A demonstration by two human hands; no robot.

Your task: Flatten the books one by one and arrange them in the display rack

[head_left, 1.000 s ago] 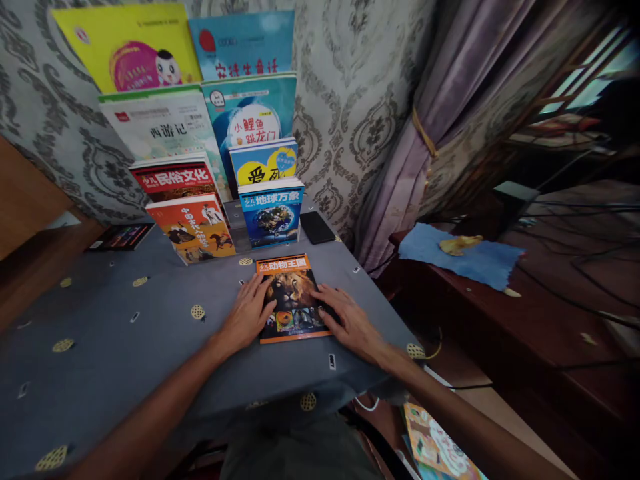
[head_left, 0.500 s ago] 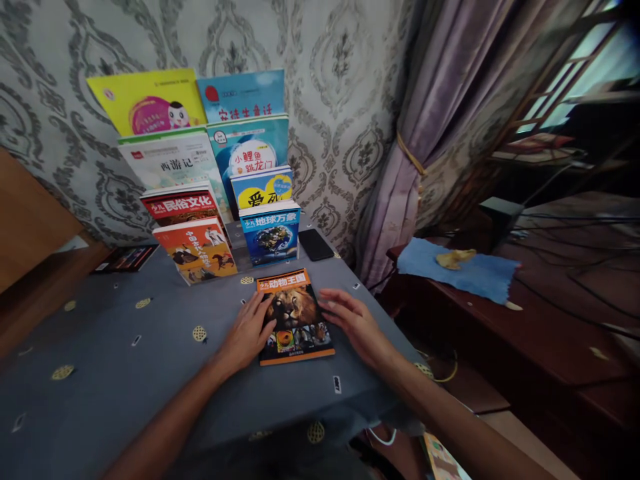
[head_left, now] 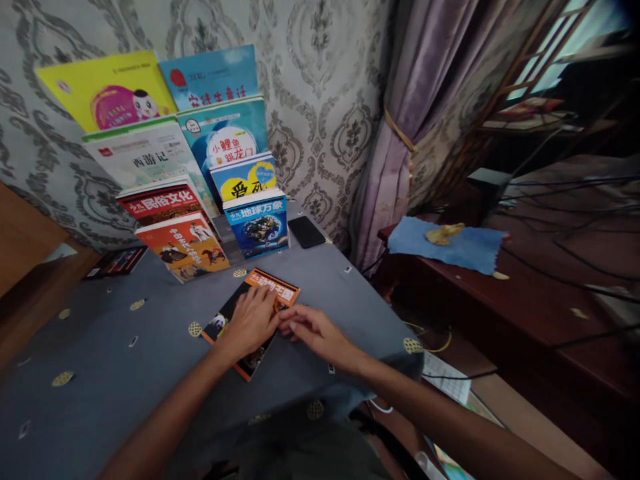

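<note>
An orange and black book point(head_left: 226, 317) with animal pictures lies slantwise on the cloth-covered table point(head_left: 150, 373). My left hand point(head_left: 251, 323) rests flat over the middle of its cover, fingers stretched toward the title. At the book's right edge is my right hand point(head_left: 315, 333), its fingers loosely bent and close to the left thumb; whether they touch the book is hard to see. The hands cover most of the cover picture. Behind stand two stepped columns of books, with an orange book point(head_left: 187, 248) front left and a blue globe book point(head_left: 257, 228) front right.
A black phone point(head_left: 307, 232) lies right of the books, and a dark book point(head_left: 116, 262) lies flat at the left. Beyond the table's right edge, a dark red bench point(head_left: 480, 313) holds a blue cloth point(head_left: 465, 250) and loose cables. A tied curtain point(head_left: 377, 160) hangs behind.
The book has turned clockwise from nearly straight to slanted. My left hand has moved onto the middle of its cover, and my right hand has come left, nearer the left. The view has shifted slightly.
</note>
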